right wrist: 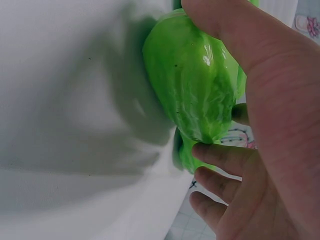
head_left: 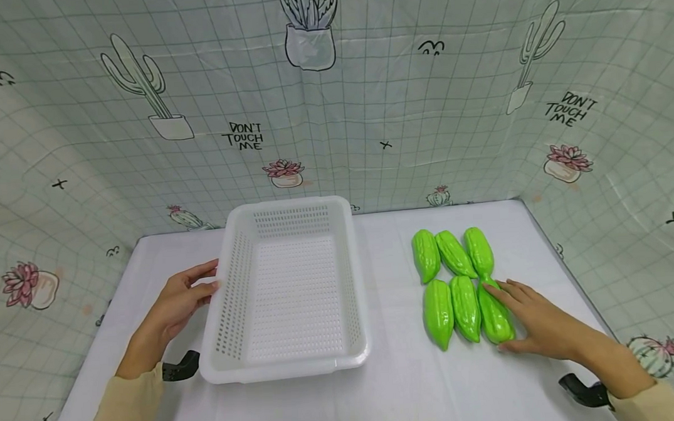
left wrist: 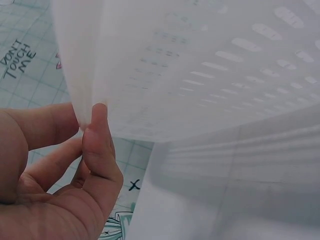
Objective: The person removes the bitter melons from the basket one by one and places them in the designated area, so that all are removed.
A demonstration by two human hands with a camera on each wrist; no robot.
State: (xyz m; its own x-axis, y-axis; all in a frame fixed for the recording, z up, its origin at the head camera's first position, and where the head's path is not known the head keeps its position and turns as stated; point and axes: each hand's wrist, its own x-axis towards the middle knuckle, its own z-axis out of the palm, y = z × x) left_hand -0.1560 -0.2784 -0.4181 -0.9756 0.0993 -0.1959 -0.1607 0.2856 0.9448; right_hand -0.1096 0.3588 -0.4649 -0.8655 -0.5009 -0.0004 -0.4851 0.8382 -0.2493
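Note:
A white plastic basket (head_left: 360, 285) with slotted walls stands left of the table's middle, tilted slightly. My left hand (head_left: 177, 299) pinches its left rim between thumb and fingers; in the left wrist view the basket's wall (left wrist: 210, 30) rises beside the fingertips. On the right lie shiny green bitter melons in two rows of three. My right hand (head_left: 536, 321) spans the near right bitter melon (head_left: 494, 320), thumb at its near end and a forefinger at its far tip, fingers fairly straight. In the right wrist view this bitter melon (right wrist: 190, 75) rests on the table.
The other bitter melons (head_left: 438, 313) lie close together, left of and beyond my right hand. A white cloth (head_left: 401, 383) covers the table. Behind and at both sides hangs a grid-patterned curtain (head_left: 423, 106) with cactus drawings.

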